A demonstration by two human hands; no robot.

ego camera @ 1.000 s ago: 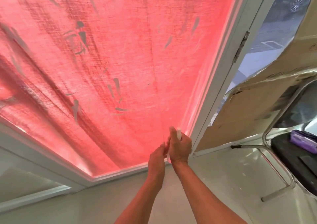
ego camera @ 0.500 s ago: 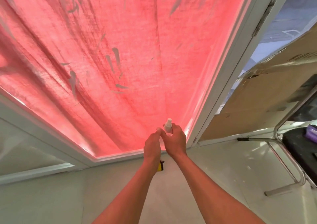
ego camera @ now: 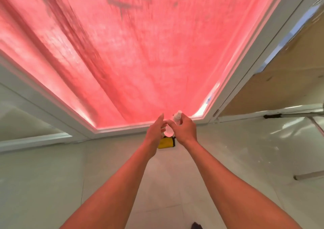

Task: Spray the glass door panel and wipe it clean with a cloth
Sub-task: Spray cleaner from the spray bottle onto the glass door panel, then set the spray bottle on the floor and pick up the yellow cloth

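Glass door panel point(ego camera: 157, 79): pink-red weave behind, grey streaks far; door frame point(ego camera: 249, 70) white; floor point(ego camera: 52, 185) pale cream; small object point(ego camera: 165, 143) yellow, black-edged.

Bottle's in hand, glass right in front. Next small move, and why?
Probably lift the spray bottle toward the glass panel and press the nozzle: the right hand grips it low by the panel's bottom edge, and the left hand is open beside it.

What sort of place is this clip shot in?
Probably indoors by a doorway, perhaps a home: white-framed glass door panel backed by red fabric, pale tiled floor, cardboard leaning beside it.
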